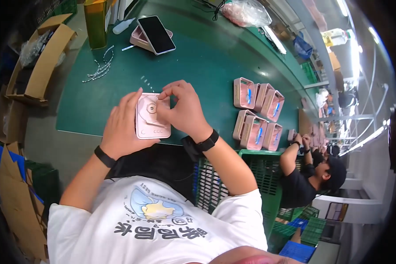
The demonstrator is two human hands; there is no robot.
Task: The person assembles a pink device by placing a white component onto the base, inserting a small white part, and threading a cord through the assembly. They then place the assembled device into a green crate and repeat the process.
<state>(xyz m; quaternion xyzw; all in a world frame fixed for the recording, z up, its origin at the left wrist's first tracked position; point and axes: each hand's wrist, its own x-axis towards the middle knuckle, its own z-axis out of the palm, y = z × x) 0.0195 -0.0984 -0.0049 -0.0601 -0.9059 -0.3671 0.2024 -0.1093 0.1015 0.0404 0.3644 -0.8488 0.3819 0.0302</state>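
Observation:
A flat pink plastic casing (146, 130) with rounded corners lies at the table's near edge. A round ring with a dark centre sits in its middle, and small round marks run along its near end. My left hand (119, 125) grips the casing from the left, with the thumb under its near edge and the fingers along its side. Over the casing's far right part, my right hand (185, 108) is closed in a pinch; whatever lies between its fingertips is hidden. Just beyond the casing, a short row of small pale pieces (145, 81) rests on the green tabletop (97, 99).
Several pink open frames (244, 93) with blue parts stand at the right. A phone (156, 35) leans on a pink box at the back, near a white bottle (123, 26), a bead strand (102, 68) and a yellow tin (97, 26). A co-worker (306, 176) sits at right behind green crates (262, 174).

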